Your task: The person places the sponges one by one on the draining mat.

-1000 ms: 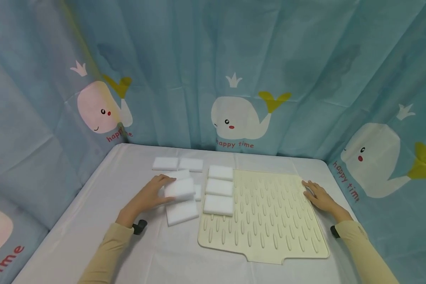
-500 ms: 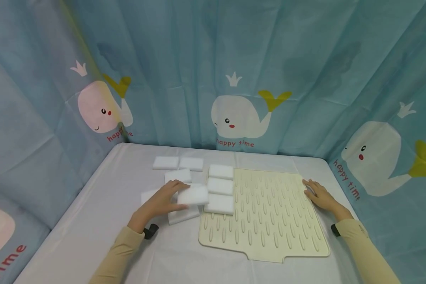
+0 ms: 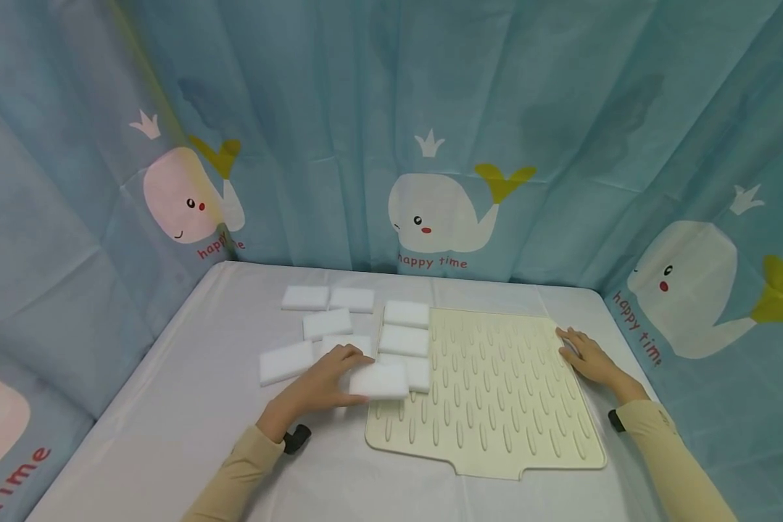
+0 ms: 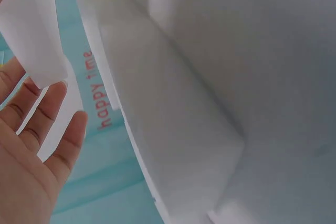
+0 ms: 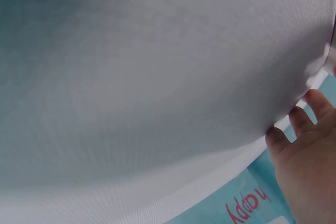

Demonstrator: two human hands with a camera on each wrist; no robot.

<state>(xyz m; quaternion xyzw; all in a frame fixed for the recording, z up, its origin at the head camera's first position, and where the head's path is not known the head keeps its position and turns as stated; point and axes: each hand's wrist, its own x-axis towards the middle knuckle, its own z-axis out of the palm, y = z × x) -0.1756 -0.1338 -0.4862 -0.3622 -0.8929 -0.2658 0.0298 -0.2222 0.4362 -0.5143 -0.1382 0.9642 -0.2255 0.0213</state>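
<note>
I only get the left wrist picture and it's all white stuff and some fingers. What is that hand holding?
Observer: The head view shows the left hand gripping a white sponge block over the near left edge of a cream ridged mat.
Child: Are there more blocks?
Observer: Yes. Three lie in a column along the mat's left side, the nearest partly hidden behind the held one, and five more lie on the white table to the left.
Child: What's the other hand doing?
Observer: The right hand rests flat on the mat's far right edge, holding nothing.
</note>
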